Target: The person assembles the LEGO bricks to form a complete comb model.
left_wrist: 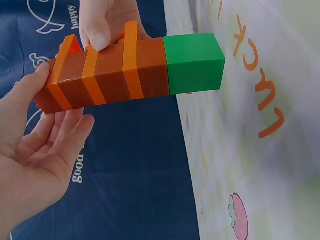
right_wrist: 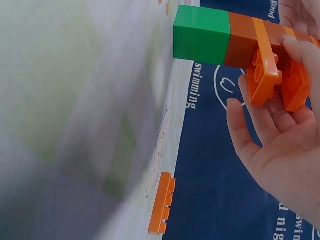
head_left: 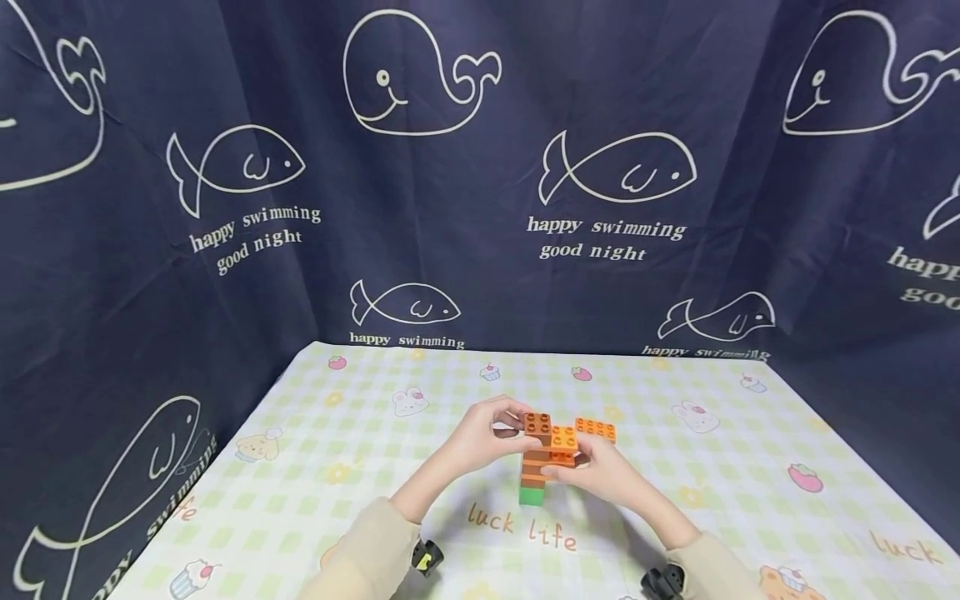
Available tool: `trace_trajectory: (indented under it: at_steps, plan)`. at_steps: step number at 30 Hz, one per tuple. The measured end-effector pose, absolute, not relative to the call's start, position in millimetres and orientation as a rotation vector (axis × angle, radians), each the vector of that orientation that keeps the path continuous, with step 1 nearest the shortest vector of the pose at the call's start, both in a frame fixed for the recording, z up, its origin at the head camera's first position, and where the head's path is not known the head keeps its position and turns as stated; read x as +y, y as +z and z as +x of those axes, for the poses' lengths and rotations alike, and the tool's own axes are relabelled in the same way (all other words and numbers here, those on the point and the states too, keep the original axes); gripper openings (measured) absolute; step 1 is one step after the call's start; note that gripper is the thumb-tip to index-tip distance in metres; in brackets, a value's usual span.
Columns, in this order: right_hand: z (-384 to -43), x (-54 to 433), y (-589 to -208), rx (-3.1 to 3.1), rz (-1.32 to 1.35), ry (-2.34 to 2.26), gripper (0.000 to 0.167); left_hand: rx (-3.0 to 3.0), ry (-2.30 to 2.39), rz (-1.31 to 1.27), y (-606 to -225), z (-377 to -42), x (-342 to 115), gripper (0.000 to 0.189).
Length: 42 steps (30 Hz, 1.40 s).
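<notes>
A tower of toy building bricks stands on the table, with a green brick (head_left: 532, 497) at its foot. Above the green, brown bricks alternate with thin orange plates (right_wrist: 264, 75) that jut out to the right. My left hand (head_left: 486, 435) pinches the top brown brick (head_left: 537, 422), thumb on the near side and fingers behind. From the right, my right hand (head_left: 603, 477) holds the tower around its jutting orange plates. In the right wrist view its thumb presses the tower's side, while the other fingers reach behind the plates.
A loose orange plate (head_left: 597, 428) lies on the table just behind my right hand. The checked tablecloth (head_left: 420, 533) carries printed pictures and lettering. A dark blue curtain (head_left: 480, 200) with white fish drawings hangs behind the table and along its sides.
</notes>
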State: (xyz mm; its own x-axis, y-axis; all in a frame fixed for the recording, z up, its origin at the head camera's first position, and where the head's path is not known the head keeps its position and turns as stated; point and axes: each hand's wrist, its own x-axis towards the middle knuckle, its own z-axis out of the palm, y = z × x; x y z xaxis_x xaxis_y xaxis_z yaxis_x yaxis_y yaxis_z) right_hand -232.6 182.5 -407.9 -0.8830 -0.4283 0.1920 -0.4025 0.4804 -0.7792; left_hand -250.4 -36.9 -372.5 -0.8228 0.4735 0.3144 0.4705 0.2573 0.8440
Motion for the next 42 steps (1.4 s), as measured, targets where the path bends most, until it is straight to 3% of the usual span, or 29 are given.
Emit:
trace_trajectory:
  at_steps: [28, 42]
  plan:
    - [-246, 230, -380, 2.49, -0.972, -1.397, 0.033, 2.461, 1.728, 0.848, -376, -250, -38, 0.033]
    - [-262, 242, -389, 2.831, -0.713, -1.363, 0.033, 2.44, 1.73, 0.821, -378, -251, -37, 0.035]
